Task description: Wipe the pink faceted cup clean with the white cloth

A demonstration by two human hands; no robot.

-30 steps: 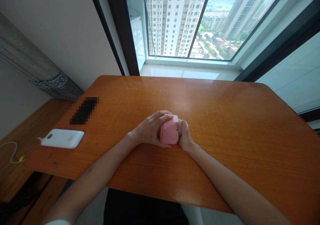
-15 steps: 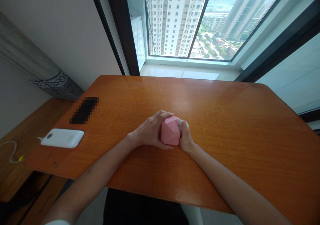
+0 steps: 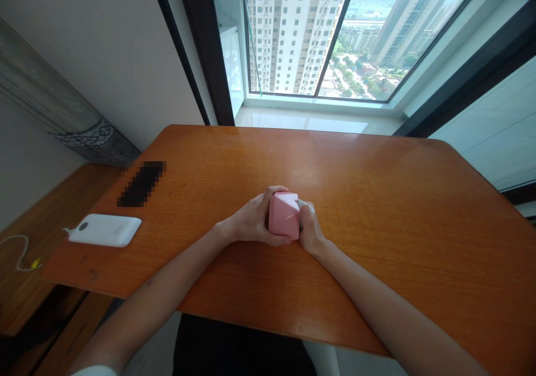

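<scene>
Over the middle of the table, a pink faceted object (image 3: 284,216), about fist-sized, is between my two hands. My left hand (image 3: 262,215) is wrapped round its left side, thumb below and fingers over the far side. A small greyish-white part (image 3: 301,203) shows at its right side. My right hand (image 3: 310,228) is closed at that side, with the thumb against this part. The right fingers are mostly hidden behind the thumb and the object, so what they grip cannot be made out fully.
The brown wooden table (image 3: 397,225) has rounded corners. A white phone-shaped device (image 3: 104,230) with a cable lies at the left edge. Behind it is a dark pixelated patch (image 3: 142,184). A window (image 3: 318,47) stands beyond the far edge.
The pink object has turned a little in my left hand, so its facets face differently. It has shifted slightly left. My right hand has barely moved.
</scene>
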